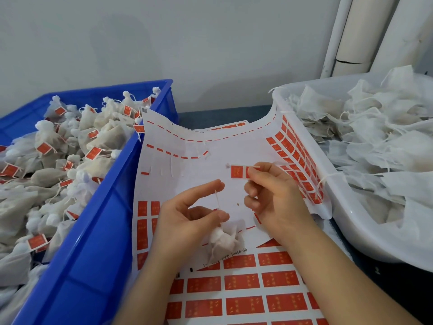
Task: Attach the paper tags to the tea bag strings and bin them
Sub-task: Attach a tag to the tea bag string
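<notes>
Red paper tag (238,171) pinched in fingers (267,170) of the right hand (276,200) over the label sheet (187,167); the left hand (187,219) grips the string (217,200) of a tea bag (222,239) nearby. The tag may fold shut, missing the thin string.

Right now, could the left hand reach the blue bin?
Probably yes: the blue bin stands open beside the left hand, which holds a tea bag; only flat tag sheet lies between.

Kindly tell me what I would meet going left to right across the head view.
Blue crate of tagged tea bags, left hand holding a tea bag, right hand pinching a red tag, white tub of untagged bags.
</notes>
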`<state>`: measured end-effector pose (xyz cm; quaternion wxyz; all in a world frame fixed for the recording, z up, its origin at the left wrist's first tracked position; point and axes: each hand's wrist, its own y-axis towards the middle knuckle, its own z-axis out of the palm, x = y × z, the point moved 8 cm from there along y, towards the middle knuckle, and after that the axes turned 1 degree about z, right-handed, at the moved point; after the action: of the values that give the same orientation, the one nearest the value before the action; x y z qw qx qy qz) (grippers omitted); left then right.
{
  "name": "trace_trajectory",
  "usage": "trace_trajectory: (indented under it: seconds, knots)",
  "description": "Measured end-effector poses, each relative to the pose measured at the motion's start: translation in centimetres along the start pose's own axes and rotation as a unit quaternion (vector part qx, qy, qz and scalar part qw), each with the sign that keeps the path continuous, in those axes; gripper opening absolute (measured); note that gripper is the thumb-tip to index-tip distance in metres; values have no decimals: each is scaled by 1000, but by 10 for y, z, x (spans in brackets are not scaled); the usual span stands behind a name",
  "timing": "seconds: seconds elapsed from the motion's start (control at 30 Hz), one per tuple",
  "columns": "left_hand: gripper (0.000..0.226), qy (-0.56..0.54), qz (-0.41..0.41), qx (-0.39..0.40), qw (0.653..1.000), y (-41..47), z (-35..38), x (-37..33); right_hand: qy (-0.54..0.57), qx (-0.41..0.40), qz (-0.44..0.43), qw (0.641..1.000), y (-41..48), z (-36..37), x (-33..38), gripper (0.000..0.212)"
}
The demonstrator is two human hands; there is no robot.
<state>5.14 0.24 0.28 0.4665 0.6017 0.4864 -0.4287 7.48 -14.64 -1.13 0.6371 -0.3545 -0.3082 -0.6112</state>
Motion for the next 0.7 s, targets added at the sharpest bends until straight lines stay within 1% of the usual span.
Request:
trace_trajectory:
  seconds: [0.03,0.1,0.17,0.3,0.43,0.7]
  knots:
    - [51,-2,0,1,1000,0,0,1,-1,36,8,999,-1,6,-1,19]
    - [51,-4,1,3,1000,0,0,2,-35,99,19,994,-3,15,-4,16]
    - [52,-6,4,5,1000,0,0,2,-89,130,24,987,-5,21,-8,12]
    - [58,-9,30,12,999,-1,1,-4,-185,122,5,975,-6,21,-12,4]
    - [60,-12,39,25,999,-1,4,-7,-211,123,-16,970,-6,20,-12,13]
    - [59,-16,48,36,998,-2,5,-8,-221,110,-21,969,-7,18,-10,8]
